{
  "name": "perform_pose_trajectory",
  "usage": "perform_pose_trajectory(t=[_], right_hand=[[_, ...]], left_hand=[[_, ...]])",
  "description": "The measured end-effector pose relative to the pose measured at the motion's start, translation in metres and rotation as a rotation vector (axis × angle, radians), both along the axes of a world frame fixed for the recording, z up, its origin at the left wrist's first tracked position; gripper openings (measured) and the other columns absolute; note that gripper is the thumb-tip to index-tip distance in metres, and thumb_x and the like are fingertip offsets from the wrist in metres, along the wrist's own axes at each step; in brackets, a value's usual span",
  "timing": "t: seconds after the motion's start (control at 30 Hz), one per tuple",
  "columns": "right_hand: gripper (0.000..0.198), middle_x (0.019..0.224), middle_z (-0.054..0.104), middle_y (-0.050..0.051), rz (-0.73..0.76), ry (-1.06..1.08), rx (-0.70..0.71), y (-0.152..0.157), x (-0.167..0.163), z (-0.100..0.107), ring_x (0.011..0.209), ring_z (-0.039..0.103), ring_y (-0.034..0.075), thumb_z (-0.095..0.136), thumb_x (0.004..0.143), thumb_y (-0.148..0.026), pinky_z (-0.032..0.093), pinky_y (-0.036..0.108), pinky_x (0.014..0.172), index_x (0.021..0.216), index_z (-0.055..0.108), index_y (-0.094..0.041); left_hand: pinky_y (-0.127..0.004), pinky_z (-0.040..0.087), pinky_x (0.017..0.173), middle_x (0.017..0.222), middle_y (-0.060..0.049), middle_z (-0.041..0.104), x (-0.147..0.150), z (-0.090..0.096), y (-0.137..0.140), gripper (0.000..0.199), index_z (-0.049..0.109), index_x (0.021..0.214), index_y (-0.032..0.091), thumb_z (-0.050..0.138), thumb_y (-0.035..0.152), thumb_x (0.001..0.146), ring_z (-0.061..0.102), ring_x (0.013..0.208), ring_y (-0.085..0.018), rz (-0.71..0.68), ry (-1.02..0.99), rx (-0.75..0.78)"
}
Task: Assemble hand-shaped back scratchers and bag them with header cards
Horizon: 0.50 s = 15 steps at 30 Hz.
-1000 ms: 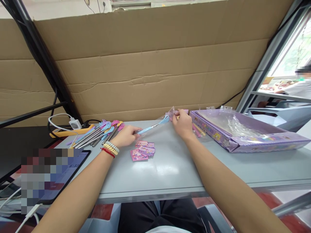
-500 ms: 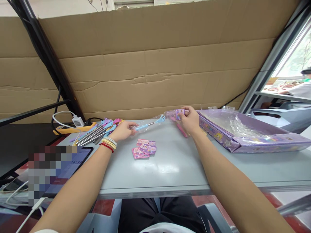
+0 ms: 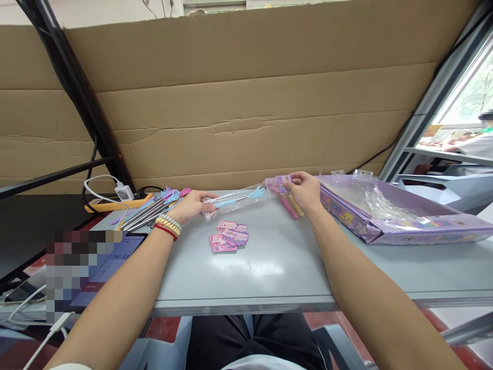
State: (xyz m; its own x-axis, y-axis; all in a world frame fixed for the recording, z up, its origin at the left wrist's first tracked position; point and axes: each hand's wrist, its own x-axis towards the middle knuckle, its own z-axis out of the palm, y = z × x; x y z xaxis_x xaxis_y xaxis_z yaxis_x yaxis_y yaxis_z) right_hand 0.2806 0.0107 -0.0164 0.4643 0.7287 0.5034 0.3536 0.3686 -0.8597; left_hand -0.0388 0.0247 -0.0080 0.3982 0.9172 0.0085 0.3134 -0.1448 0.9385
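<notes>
My left hand (image 3: 195, 204) pinches the near-left end of a clear plastic bag (image 3: 234, 197). Inside lies a light-blue back scratcher (image 3: 256, 192) with a metal rod and what looks like a hand-shaped end. At the bag's other end, the fingers of my right hand (image 3: 305, 191) are closed on a small purple printed card (image 3: 284, 183) by the clear top flap; whether the card is in the bag I cannot tell. Several similar scratchers (image 3: 152, 210) are heaped left of my left hand. Pink and yellow sticks (image 3: 289, 205) lie below my right hand.
Several pink and purple cards (image 3: 230, 237) lie mid-table. A purple tray box (image 3: 416, 230) with clear bags (image 3: 385, 198) stands at right. A tablet (image 3: 115, 259), cables and a yellow power strip (image 3: 102, 205) are at left. Cardboard (image 3: 246, 113) rises behind; another person (image 3: 473, 141) sits far right.
My left hand has shifted slightly left, and the bag is stretched out more between my hands. The right hand has moved a little right and down, still on the card.
</notes>
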Motion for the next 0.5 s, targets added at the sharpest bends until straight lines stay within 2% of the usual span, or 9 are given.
perform_pose_trajectory(t=[0.17, 0.3, 0.4, 0.5], right_hand=[[0.034, 0.058, 0.059, -0.002, -0.018, 0.021, 0.021, -0.0054, -0.0038, 0.005, 0.056, 0.054, 0.014, 0.077, 0.045, -0.029, 0.045, 0.029, 0.057, 0.07, 0.057, -0.017], [0.035, 0.057, 0.057, -0.003, -0.001, 0.006, 0.029, -0.0064, -0.0056, 0.0054, 0.057, 0.053, 0.014, 0.078, 0.044, -0.027, 0.045, 0.029, 0.058, 0.069, 0.056, -0.017], [0.028, 0.064, 0.062, 0.0, 0.025, -0.037, 0.006, -0.0049, -0.0043, 0.003, 0.06, 0.056, 0.015, 0.072, 0.054, -0.029, 0.045, 0.03, 0.06, 0.075, 0.06, -0.016], [0.02, 0.077, 0.068, 0.006, -0.052, -0.235, 0.017, -0.0027, -0.0029, -0.0004, 0.071, 0.061, 0.019, 0.059, 0.068, -0.027, 0.047, 0.034, 0.07, 0.083, 0.064, -0.015]], left_hand=[[-0.032, 0.048, 0.064, 0.066, -0.003, 0.069, 0.0017, -0.0019, -0.0012, 0.073, 0.059, 0.116, 0.01, 0.082, 0.037, 0.052, 0.063, 0.064, -0.017, -0.06, -0.021, -0.003], [-0.033, 0.048, 0.065, 0.069, -0.004, 0.069, 0.004, -0.0038, -0.0008, 0.072, 0.062, 0.112, 0.01, 0.083, 0.038, 0.05, 0.062, 0.066, -0.018, -0.051, -0.038, 0.016], [-0.031, 0.047, 0.064, 0.075, -0.006, 0.07, 0.0041, -0.0041, 0.0002, 0.069, 0.065, 0.108, 0.01, 0.083, 0.038, 0.048, 0.062, 0.068, -0.017, -0.027, -0.034, 0.031], [-0.03, 0.046, 0.063, 0.078, -0.006, 0.07, 0.0027, -0.0034, 0.001, 0.064, 0.067, 0.104, 0.011, 0.083, 0.038, 0.048, 0.061, 0.07, -0.017, -0.014, -0.03, 0.057]])
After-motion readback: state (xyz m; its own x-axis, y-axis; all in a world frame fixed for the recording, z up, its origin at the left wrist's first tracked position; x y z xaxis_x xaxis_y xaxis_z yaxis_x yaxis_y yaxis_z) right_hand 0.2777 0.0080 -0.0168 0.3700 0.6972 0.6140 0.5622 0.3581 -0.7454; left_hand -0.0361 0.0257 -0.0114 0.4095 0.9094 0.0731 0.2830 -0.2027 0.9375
